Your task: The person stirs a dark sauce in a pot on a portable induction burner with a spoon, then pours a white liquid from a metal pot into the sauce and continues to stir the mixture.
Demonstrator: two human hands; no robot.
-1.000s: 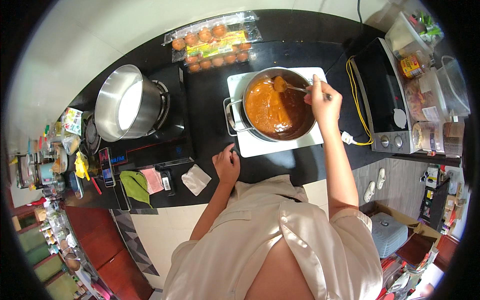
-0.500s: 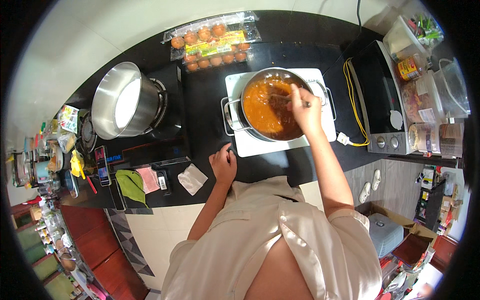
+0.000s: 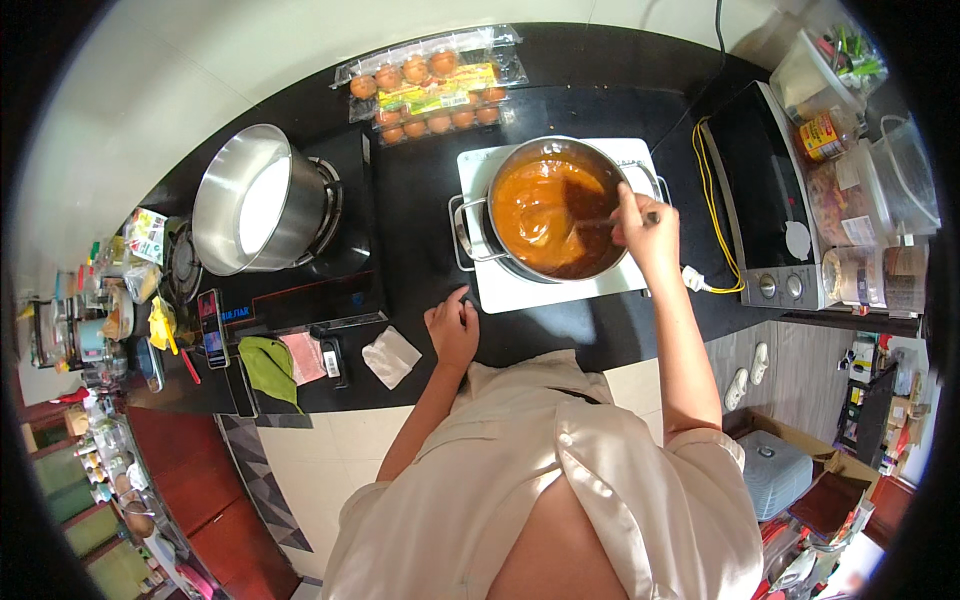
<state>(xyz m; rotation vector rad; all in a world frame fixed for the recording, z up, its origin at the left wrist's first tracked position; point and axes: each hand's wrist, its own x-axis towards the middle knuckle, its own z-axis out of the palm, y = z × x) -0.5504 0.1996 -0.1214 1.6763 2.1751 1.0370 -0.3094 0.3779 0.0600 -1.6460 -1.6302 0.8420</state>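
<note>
Right hand over the pot, fingers wrapped round a spoon dipped in the orange sauce. Pot sitting on the white hob, mid-bench. Left hand resting on the bench just beside the hob, fingers loosely curled, holding nothing. Egg cartons behind, empty steel pot off left.

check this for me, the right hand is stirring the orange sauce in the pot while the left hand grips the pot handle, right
Not quite. In the head view the left hand rests on the black counter, clear of the pot and its handle. The rest holds: the right hand holds a utensil in the orange sauce.
</note>
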